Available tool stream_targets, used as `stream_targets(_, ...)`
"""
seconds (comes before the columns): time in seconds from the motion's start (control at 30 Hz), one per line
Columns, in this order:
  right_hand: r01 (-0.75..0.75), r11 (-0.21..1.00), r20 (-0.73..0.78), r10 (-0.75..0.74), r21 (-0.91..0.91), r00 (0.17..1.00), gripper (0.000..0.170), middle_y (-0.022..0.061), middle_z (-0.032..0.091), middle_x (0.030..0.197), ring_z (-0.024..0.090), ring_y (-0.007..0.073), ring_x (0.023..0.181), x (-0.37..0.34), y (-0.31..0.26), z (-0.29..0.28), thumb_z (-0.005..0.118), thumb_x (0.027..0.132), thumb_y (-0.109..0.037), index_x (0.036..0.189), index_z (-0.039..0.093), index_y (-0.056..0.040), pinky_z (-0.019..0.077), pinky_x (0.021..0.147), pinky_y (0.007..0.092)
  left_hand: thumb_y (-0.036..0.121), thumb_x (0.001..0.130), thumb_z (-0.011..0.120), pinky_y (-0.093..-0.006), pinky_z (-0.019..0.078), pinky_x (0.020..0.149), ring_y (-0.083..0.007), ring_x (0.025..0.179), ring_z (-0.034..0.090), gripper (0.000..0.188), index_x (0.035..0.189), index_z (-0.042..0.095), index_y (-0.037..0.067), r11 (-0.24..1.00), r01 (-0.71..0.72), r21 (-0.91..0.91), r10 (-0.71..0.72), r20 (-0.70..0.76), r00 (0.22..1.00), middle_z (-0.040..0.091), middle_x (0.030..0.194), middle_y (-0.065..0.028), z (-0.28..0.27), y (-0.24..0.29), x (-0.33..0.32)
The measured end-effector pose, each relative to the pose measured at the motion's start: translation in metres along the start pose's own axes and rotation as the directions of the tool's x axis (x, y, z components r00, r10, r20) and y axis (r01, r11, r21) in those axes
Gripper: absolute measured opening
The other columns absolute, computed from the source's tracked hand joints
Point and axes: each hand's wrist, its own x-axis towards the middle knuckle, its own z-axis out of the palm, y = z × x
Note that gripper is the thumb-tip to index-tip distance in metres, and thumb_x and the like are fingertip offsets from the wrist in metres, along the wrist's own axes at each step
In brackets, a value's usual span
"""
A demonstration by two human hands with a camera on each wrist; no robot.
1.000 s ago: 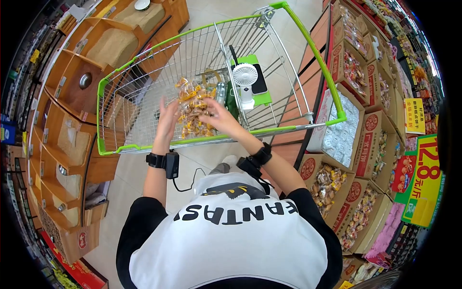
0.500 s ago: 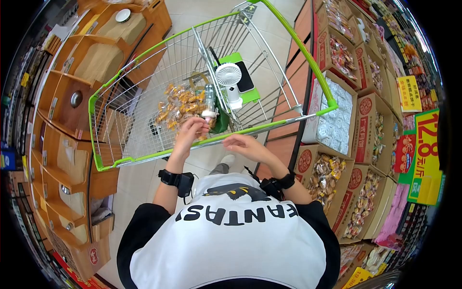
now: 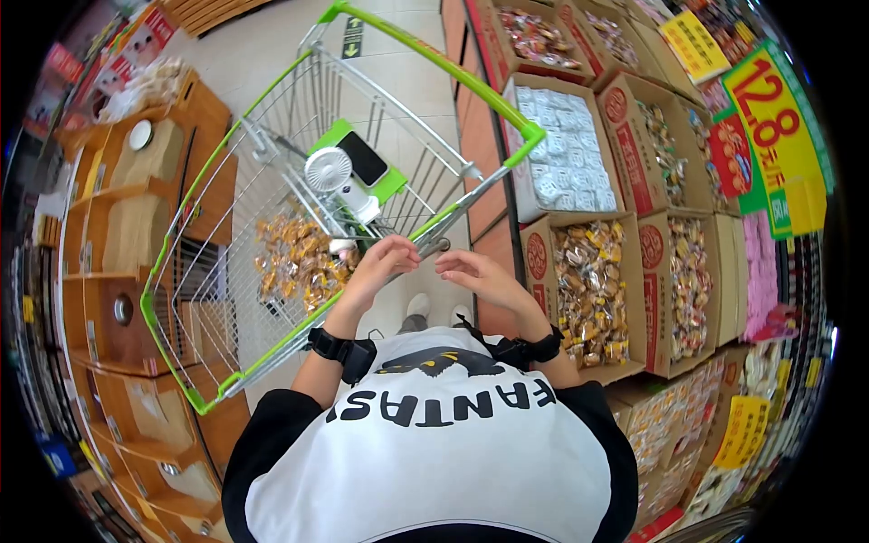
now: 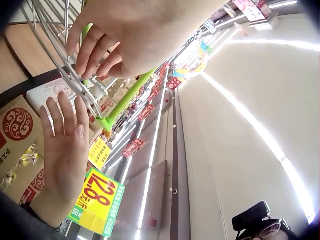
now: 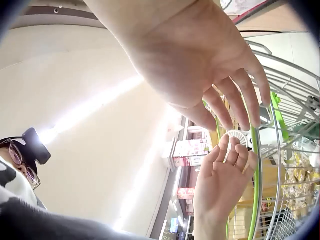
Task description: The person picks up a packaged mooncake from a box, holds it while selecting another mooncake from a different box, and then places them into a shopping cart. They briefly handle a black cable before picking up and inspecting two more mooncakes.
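Observation:
Both hands hover apart in front of the shirt, near the close rim of a shopping cart (image 3: 195,394). My left hand (image 3: 384,268) holds nothing; its fingers are relaxed and overlap the cart's edge in the head view. To its right, my right hand (image 3: 484,277) is empty too, fingers loosely bent toward the left one. The right wrist view shows the left palm (image 5: 222,187) bare, and the left wrist view shows the right palm (image 4: 65,155) bare. Inside the wire basket lies a pile of small wrapped snacks (image 3: 294,258).
A white handheld fan (image 3: 328,170) and a dark phone (image 3: 364,158) sit on the cart's green flap. Cardboard boxes of wrapped snacks (image 3: 590,294) line the right side, with a yellow price sign (image 3: 778,127) beyond. Wooden bins (image 3: 136,226) stand at left.
Earlier both hands were in the cart at the wrapped snacks; they have drawn back over the near rim toward the body. The head view has turned, so the cart appears rotated and farther left.

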Motion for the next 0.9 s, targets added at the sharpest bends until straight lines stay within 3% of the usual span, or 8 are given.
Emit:
stream_targets(0.33,-0.018,0.999,-0.252,0.026,0.033,0.967,0.024,0.0083,0.055,0.100,0.053,0.0139,0.093,-0.056,0.007,-0.027,0.049,0.083,-0.008,0.105,0.049,0.0009,0.0409,0.083,0.0255,0.012,0.084,0.044,-0.0268,0.0439,0.077,-0.0135,0.080,0.056,0.017,0.094,0.051,0.001,0.994,0.060,0.087,-0.080,0.243,0.967,0.056,0.085,-0.0068,0.047,-0.001,0.035)
stream_targets(0.57,-0.028,0.999,-0.429,0.044,0.044,0.902,0.023,0.0069,0.055,0.098,0.053,0.0123,0.092,-0.098,0.012,-0.042,0.051,0.083,-0.009,0.104,0.050,0.0001,0.0406,0.082,0.0244,0.013,0.084,0.042,-0.0272,0.0468,0.073,-0.0128,0.072,0.056,0.016,0.093,0.050,0.001,0.979,0.127,0.162,-0.178,0.355,0.918,0.054,0.074,-0.0055,0.078,-0.002,0.052)
stream_targets(0.8,-0.026,0.998,-0.645,0.055,0.055,0.762,0.023,0.0074,0.057,0.095,0.054,0.0133,0.091,-0.144,0.022,-0.058,0.051,0.083,-0.011,0.104,0.051,-0.0004,0.0410,0.081,0.0245,0.011,0.085,0.040,-0.0270,0.0469,0.072,-0.0130,0.070,0.056,0.015,0.091,0.050,0.001,0.969,0.143,0.202,-0.221,0.449,0.865,0.054,0.072,-0.0059,0.104,-0.006,0.063)
stream_targets(0.9,-0.042,0.996,-0.749,0.086,0.077,0.657,0.024,0.0075,0.059,0.093,0.056,0.0140,0.087,-0.163,0.038,-0.068,0.052,0.082,-0.014,0.102,0.052,-0.0016,0.0421,0.077,0.0248,0.011,0.085,0.040,-0.0269,0.0469,0.072,-0.0131,0.070,0.055,0.015,0.091,0.050,0.001,0.968,0.151,0.200,-0.232,0.489,0.841,0.054,0.072,-0.0059,0.111,-0.009,0.067)
